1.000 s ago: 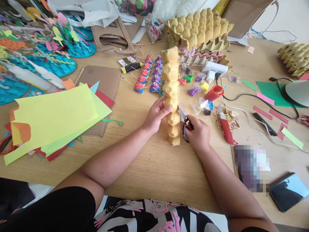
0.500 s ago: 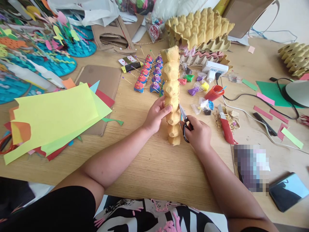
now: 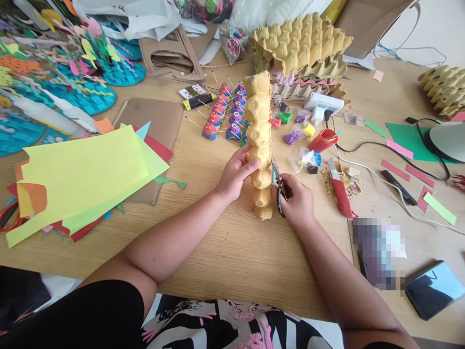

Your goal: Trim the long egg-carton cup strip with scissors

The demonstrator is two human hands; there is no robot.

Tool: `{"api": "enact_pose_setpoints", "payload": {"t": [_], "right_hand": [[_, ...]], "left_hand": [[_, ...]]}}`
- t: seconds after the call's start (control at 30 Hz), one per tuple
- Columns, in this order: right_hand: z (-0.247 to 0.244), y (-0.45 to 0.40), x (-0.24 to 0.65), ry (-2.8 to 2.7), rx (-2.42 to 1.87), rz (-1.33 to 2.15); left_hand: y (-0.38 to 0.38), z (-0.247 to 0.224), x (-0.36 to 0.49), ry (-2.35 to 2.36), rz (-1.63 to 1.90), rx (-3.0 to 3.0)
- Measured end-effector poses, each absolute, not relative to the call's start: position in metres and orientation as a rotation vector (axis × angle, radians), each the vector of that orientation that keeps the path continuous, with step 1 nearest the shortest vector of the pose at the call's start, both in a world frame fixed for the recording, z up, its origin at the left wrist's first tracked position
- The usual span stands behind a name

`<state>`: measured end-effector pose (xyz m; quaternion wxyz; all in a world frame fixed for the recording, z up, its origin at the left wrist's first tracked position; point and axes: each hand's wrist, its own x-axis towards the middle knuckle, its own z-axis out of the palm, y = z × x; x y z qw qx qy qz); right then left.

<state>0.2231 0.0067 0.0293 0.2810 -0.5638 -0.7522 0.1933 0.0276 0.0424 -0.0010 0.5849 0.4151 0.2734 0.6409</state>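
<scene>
A yellow egg carton strip [image 3: 260, 133], one row of several cups, is held lengthwise away from me above the table. My left hand [image 3: 238, 173] grips it at its left edge, thumb on top and fingers partly hidden behind. In my right hand [image 3: 298, 198] are black-handled scissors [image 3: 279, 182], fingers closed round the handles. Their blades point up and left against the strip's right edge, near its middle. Beyond the strip stand small painted carton caterpillars [image 3: 216, 114] in red and purple, with pin-like feelers.
Stacked egg trays [image 3: 301, 43] stand at the back. Sheets of coloured paper [image 3: 87, 165] lie on cardboard at left. To the right are a red cup [image 3: 322, 140], a red-handled knife [image 3: 341, 194], cables, paper strips and a phone [image 3: 434, 290].
The scissors have turned slightly, their handles now closer together. My right hand has shifted a little; my left hand keeps its hold on the strip.
</scene>
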Motion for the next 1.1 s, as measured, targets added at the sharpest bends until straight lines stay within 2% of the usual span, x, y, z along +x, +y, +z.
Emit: {"api": "enact_pose_setpoints", "payload": {"t": [0.2,0.5,0.63,1.1], "right_hand": [[0.024,0.013,0.223,-1.967,-1.581,0.558],[0.010,0.023,0.229,-1.831,-1.345,0.839],[0.014,0.019,0.227,-1.774,-1.311,0.959],[0.032,0.009,0.215,-1.777,-1.376,1.062]], "left_hand": [[0.040,0.002,0.029,0.655,1.521,0.872],[0.036,0.014,0.028,0.619,1.495,0.566],[0.036,0.016,0.028,0.628,1.490,0.583],[0.037,0.011,0.032,0.662,1.466,0.719]]}}
